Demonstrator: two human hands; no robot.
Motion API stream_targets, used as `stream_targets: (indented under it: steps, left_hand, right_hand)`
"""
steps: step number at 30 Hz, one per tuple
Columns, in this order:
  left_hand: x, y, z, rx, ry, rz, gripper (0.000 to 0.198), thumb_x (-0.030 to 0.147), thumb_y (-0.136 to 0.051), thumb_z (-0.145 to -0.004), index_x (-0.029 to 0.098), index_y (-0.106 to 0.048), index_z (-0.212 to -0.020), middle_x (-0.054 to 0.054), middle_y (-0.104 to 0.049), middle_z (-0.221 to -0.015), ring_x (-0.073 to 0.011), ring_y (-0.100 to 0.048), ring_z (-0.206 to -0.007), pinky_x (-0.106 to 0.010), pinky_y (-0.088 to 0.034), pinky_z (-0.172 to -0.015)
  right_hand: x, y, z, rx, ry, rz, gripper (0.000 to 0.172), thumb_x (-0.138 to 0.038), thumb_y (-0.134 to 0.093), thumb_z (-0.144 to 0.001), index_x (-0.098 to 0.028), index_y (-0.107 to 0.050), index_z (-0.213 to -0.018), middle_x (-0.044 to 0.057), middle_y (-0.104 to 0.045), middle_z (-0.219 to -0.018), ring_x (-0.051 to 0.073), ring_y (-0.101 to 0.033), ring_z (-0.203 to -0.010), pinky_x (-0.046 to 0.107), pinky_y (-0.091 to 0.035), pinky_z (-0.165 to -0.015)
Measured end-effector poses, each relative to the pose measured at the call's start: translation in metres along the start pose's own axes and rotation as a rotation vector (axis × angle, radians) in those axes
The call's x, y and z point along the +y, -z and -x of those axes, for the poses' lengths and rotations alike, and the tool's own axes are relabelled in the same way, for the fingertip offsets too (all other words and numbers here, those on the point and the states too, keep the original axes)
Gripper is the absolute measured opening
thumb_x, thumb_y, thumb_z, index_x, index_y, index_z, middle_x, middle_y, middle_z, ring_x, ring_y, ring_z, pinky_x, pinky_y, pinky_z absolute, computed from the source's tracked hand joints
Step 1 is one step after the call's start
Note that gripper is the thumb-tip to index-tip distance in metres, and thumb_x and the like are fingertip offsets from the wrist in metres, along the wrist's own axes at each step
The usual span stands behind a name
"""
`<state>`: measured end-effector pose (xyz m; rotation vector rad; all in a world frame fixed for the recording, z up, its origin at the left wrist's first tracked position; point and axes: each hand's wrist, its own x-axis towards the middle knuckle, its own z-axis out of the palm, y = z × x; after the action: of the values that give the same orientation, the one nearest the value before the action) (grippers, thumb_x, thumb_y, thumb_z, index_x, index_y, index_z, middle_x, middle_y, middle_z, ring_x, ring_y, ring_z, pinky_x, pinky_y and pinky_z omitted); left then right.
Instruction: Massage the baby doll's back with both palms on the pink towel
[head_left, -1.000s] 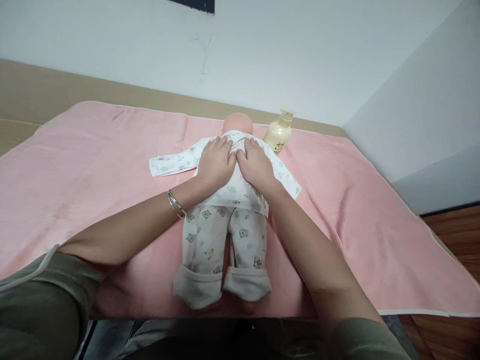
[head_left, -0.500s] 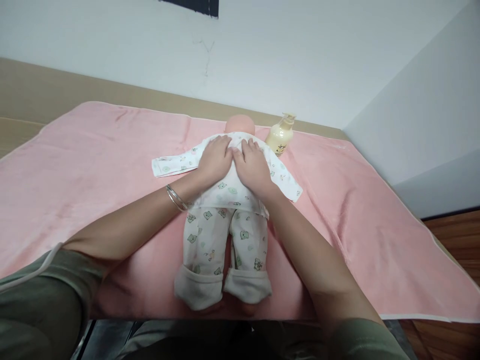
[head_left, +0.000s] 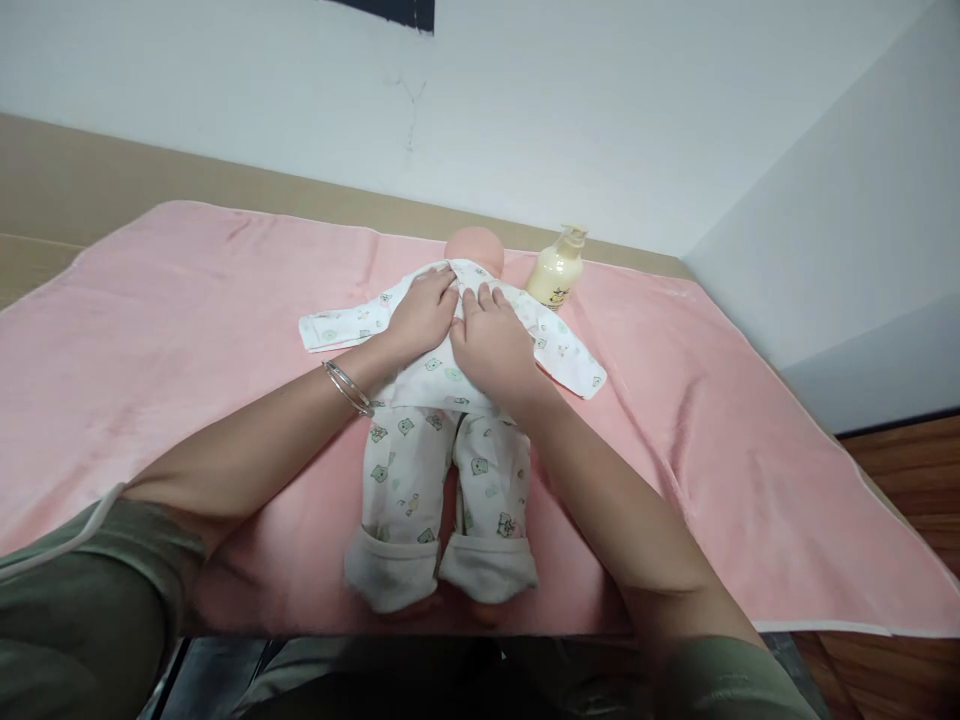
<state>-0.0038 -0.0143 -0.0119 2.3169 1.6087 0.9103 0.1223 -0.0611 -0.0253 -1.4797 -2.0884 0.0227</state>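
A baby doll (head_left: 475, 250) lies stretched out on a pink blanket, its bare round head at the far end and no face showing. It wears a white printed top (head_left: 439, 385) with the sleeves spread sideways, and matching trousers (head_left: 409, 465) with turned-up cuffs. My left hand (head_left: 424, 312) rests flat on the left upper part of the top, fingers stretched towards the head. Flat beside it on the right lies my right hand (head_left: 493, 345), fingers extended and slightly apart. Neither hand grips anything; the palms hide part of the top.
A pump bottle (head_left: 556, 270) of pale yellow liquid stands right of the doll's head. The pink blanket (head_left: 225, 300) covers most of the table (head_left: 45, 270). A white wall (head_left: 562, 130) rises behind, with another at the right. Wood-look flooring (head_left: 907, 490) shows at lower right.
My right hand has slid slightly left and towards me over the doll's top. My left hand has shifted a little left. The view has moved slightly.
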Motion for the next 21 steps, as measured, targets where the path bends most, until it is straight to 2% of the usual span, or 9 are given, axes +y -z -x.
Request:
stream_targets:
  steps: [3, 7, 9, 12, 15, 18, 21]
  left_hand:
    - [0.004, -0.006, 0.006, 0.021, 0.028, -0.055, 0.056, 0.025, -0.029, -0.102, 0.007, -0.052, -0.149, -0.015, -0.049, -0.161, -0.0275, -0.040, -0.155, -0.046, -0.028, -0.134]
    - [0.023, -0.012, 0.028, 0.026, -0.029, -0.184, 0.056, 0.018, -0.031, -0.098, 0.004, -0.052, -0.148, -0.018, -0.048, -0.160, -0.0307, -0.038, -0.156, -0.051, -0.028, -0.134]
    - [0.029, -0.011, 0.034, 0.010, -0.061, -0.210, 0.056, 0.016, -0.030, -0.097, 0.004, -0.053, -0.147, -0.018, -0.049, -0.160, -0.0306, -0.039, -0.156, -0.050, -0.029, -0.133]
    - [0.028, -0.004, 0.030, -0.055, -0.045, -0.164, 0.058, 0.017, -0.029, -0.096, 0.005, -0.053, -0.148, -0.017, -0.046, -0.162, -0.0299, -0.038, -0.157, -0.048, -0.029, -0.133]
    - [0.016, 0.002, 0.013, -0.080, 0.026, -0.054, 0.059, 0.021, -0.030, -0.098, 0.008, -0.050, -0.152, -0.013, -0.042, -0.166, -0.0274, -0.035, -0.159, -0.047, -0.026, -0.135]
    - [-0.001, 0.001, -0.003, -0.022, 0.087, 0.037, 0.059, 0.027, -0.032, -0.098, 0.012, -0.051, -0.152, -0.010, -0.043, -0.165, -0.0249, -0.036, -0.158, -0.045, -0.024, -0.136]
    - [-0.007, -0.004, -0.006, 0.032, 0.072, 0.048, 0.057, 0.029, -0.032, -0.098, 0.016, -0.056, -0.148, -0.008, -0.049, -0.162, -0.0246, -0.041, -0.155, -0.045, -0.027, -0.135]
  right_hand:
    - [0.006, 0.003, -0.005, -0.025, -0.040, -0.024, 0.059, -0.023, -0.031, -0.100, -0.005, -0.048, -0.152, 0.019, -0.046, -0.161, 0.034, -0.034, -0.158, 0.057, -0.030, -0.131]
    - [0.031, 0.009, -0.021, -0.161, -0.082, -0.065, 0.067, -0.033, -0.030, -0.102, -0.007, -0.027, -0.164, 0.017, -0.017, -0.174, 0.035, -0.016, -0.164, 0.059, -0.021, -0.133]
    - [0.037, 0.011, -0.024, -0.189, -0.074, -0.067, 0.068, -0.037, -0.029, -0.103, -0.009, -0.024, -0.165, 0.016, -0.012, -0.175, 0.034, -0.011, -0.165, 0.058, -0.017, -0.134]
    - [0.030, 0.011, -0.018, -0.160, -0.087, -0.025, 0.066, -0.035, -0.026, -0.104, -0.007, -0.024, -0.165, 0.017, -0.016, -0.174, 0.034, -0.015, -0.164, 0.056, -0.018, -0.134]
    - [0.008, 0.008, -0.004, -0.121, -0.086, 0.067, 0.064, -0.030, -0.028, -0.104, -0.004, -0.028, -0.163, 0.020, -0.024, -0.172, 0.037, -0.022, -0.162, 0.056, -0.022, -0.133]
    - [-0.011, 0.005, 0.007, -0.057, -0.046, 0.140, 0.062, -0.022, -0.033, -0.100, 0.002, -0.037, -0.157, 0.024, -0.033, -0.167, 0.041, -0.029, -0.158, 0.058, -0.025, -0.131]
    - [-0.009, 0.003, 0.003, -0.033, 0.000, 0.108, 0.060, -0.017, -0.032, -0.097, 0.004, -0.044, -0.153, 0.025, -0.041, -0.162, 0.038, -0.036, -0.156, 0.057, -0.030, -0.130]
